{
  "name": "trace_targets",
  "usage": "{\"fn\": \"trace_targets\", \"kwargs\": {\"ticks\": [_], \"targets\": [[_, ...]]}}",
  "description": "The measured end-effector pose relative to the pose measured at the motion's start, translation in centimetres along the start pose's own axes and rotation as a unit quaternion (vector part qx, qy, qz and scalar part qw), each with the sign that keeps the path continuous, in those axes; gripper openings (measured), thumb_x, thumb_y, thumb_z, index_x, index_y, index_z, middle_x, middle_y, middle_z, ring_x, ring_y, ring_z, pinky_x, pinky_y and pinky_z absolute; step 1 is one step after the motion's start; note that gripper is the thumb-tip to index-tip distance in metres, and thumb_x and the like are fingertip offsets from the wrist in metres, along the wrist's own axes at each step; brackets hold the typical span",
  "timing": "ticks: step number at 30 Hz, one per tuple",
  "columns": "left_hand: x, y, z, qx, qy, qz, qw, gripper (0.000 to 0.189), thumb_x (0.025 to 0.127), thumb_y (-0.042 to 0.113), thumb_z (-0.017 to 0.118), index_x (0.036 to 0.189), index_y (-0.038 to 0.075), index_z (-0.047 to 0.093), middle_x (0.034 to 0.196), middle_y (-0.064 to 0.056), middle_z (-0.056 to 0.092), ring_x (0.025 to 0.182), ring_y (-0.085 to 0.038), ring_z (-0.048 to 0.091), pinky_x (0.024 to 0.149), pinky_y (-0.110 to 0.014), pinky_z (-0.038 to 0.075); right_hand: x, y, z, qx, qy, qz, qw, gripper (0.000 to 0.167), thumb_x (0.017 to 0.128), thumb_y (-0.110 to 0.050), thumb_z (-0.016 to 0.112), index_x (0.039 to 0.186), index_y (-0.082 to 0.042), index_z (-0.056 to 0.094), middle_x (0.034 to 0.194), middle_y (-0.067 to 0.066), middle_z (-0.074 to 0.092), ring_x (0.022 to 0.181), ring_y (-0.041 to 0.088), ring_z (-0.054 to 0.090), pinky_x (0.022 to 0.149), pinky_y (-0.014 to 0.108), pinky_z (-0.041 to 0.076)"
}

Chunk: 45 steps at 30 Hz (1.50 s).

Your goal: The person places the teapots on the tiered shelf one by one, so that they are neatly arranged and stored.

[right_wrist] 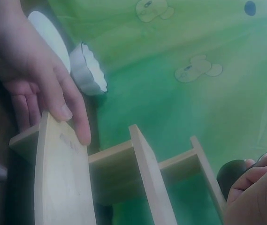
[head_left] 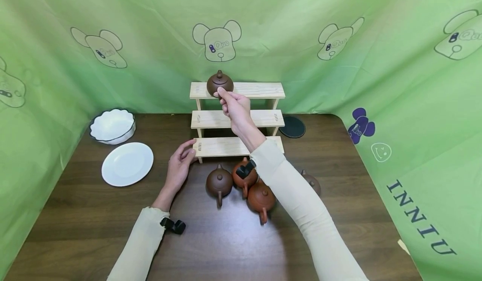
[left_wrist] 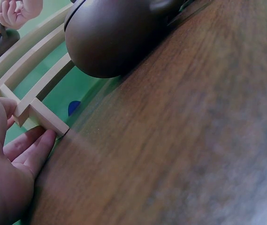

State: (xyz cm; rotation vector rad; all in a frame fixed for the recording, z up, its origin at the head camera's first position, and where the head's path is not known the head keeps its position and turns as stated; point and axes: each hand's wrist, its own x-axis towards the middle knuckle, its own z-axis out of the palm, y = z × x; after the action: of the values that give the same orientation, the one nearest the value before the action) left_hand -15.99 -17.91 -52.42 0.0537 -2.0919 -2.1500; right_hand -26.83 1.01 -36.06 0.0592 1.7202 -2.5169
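Note:
Up on the top tier of a three-step wooden stand [head_left: 260,90] is a dark brown teapot [head_left: 220,82]. My right hand [head_left: 238,107] pinches this teapot by its handle, which faces me. My left hand [head_left: 178,170] grips the left end of the stand's lowest tier; in the right wrist view its thumb and forefinger [right_wrist: 79,110] lie over the board's edge. In front of the stand sit another dark brown teapot [head_left: 219,181] and two reddish teapots, one [head_left: 244,174] just behind the other [head_left: 261,198]. A brown teapot [head_left: 311,183] is partly hidden by the right sleeve.
At the left are a white scalloped bowl [head_left: 114,125] with a dark rim and a white oval plate [head_left: 127,164]. A dark round coaster [head_left: 293,127] lies at the stand's right side. Green printed cloth [head_left: 150,55] surrounds the wooden table [head_left: 94,235] at the back and sides.

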Motion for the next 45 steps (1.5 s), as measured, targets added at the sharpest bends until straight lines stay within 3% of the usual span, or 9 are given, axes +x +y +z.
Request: {"fn": "trace_targets", "kwargs": {"ticks": [5,17,23,31,38,45], "targets": [[0.02,0.00,0.00,0.001,0.001,0.002,1.0000,0.038,0.116,0.008,0.060,0.153,0.001,0.063,0.139,-0.031,0.070,0.111,-0.002,0.072,0.099,-0.021,0.063,0.33,-0.02,0.21,0.004,0.005,0.002,1.0000,0.024,0.109,-0.018,0.075,0.088,-0.007,0.082,0.069,-0.005,0.062,0.054,0.000,0.046,0.048,0.011,0.032],[0.09,0.06,-0.03,-0.003,-0.003,-0.001,1.0000,0.039,0.115,0.008,0.060,0.153,0.001,0.063,0.142,-0.032,0.068,0.111,-0.001,0.072,0.098,-0.021,0.063,0.59,-0.36,0.41,0.025,0.029,0.007,0.9992,0.021,0.106,-0.014,0.078,0.088,-0.004,0.081,0.081,0.004,0.072,0.054,0.000,0.050,0.047,0.009,0.039],[0.00,0.18,-0.04,-0.006,-0.002,-0.002,1.0000,0.039,0.115,0.007,0.061,0.153,0.001,0.063,0.142,-0.031,0.068,0.110,-0.002,0.073,0.097,-0.021,0.064,0.87,-0.44,0.53,0.026,0.034,0.016,0.9990,0.022,0.107,-0.016,0.078,0.094,0.000,0.084,0.072,-0.001,0.067,0.054,0.001,0.050,0.046,0.010,0.039],[0.04,0.08,0.02,-0.002,-0.004,0.002,1.0000,0.039,0.116,0.009,0.060,0.154,0.001,0.062,0.141,-0.032,0.068,0.111,-0.001,0.072,0.098,-0.020,0.063,0.97,-0.59,0.33,0.004,0.027,0.017,0.9995,0.025,0.108,-0.019,0.077,0.103,0.004,0.084,0.068,-0.004,0.063,0.053,0.001,0.047,0.046,0.011,0.037],[-0.01,0.14,0.15,-0.007,0.001,0.004,1.0000,0.039,0.114,0.005,0.061,0.153,0.000,0.063,0.143,-0.032,0.067,0.110,-0.001,0.073,0.097,-0.021,0.064,1.01,-0.70,-0.13,-0.020,0.010,0.017,0.9996,0.025,0.109,-0.023,0.076,0.100,-0.001,0.084,0.066,-0.006,0.061,0.053,0.001,0.045,0.046,0.012,0.033],[0.03,0.11,0.15,-0.005,0.002,0.001,1.0000,0.039,0.114,0.005,0.061,0.153,0.001,0.063,0.143,-0.032,0.068,0.110,-0.001,0.073,0.096,-0.022,0.064,1.03,-0.73,-0.38,-0.018,0.000,0.026,0.9995,0.029,0.109,-0.025,0.075,0.107,0.002,0.082,0.065,-0.007,0.060,0.053,0.001,0.045,0.046,0.012,0.032]]}}
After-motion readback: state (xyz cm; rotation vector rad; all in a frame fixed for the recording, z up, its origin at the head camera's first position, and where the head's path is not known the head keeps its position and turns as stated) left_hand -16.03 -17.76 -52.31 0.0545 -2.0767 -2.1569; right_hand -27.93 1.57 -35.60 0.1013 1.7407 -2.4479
